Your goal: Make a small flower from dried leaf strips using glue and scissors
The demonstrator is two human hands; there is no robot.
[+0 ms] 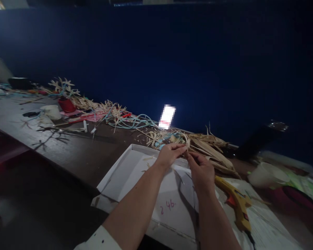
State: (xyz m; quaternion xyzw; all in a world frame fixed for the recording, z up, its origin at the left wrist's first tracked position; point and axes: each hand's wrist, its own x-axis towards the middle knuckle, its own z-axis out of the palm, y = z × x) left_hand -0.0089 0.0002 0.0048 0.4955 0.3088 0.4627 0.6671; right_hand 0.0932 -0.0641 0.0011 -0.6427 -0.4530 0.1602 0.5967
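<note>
The pale strip [188, 142] stands up between my fingertips, just above the middle of the frame's lower half, and work this fine asks for a light touch. I'd judge it best to pinch close to where the piece is being shaped, steady it with one hand and let the other do the small turning or folding, since a dry, thin fibre like this could split if I pulled hard or bent it sharply. Working over the white box [121, 173] at lower centre seems sensible, as it would catch any bits. My left hand [169, 156] is nearly closed, thumb and forefinger drawn together on the strip, the other fingers curled in. My right hand [202, 170] is closed much the same way, its fingertips meeting the strip low down, right beside the left's; exactly how each tip sits on it is too small to tell. The husks [211, 152] lie just beyond my right hand, and the yellow glue gun [240, 208] rests at lower right, beside my right forearm, with neither hand on it.
</note>
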